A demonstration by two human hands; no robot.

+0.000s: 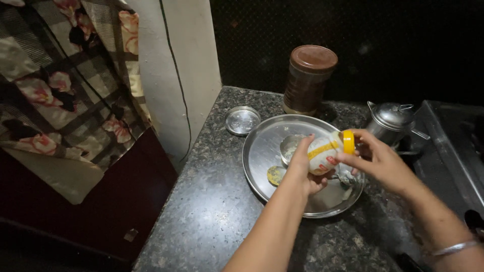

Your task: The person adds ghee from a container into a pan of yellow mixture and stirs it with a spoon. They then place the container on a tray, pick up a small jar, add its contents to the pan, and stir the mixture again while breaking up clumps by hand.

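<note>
My left hand (304,168) grips a small white jar (321,154) with red and yellow markings, held on its side over a round steel plate (262,151). My right hand (377,157) has its fingers on the jar's yellow lid (348,141). On the plate, behind the jar, sits a small steel bowl (291,146), and a small yellowish disc (275,175) lies near the plate's front left. Part of the plate is hidden by my hands.
A brown lidded canister (308,79) stands at the back of the dark granite counter (212,201). A small steel lid (242,120) lies left of the plate. A steel pot with a spout (392,121) stands right, beside a dark stove (454,146). A floral cloth (65,85) hangs left.
</note>
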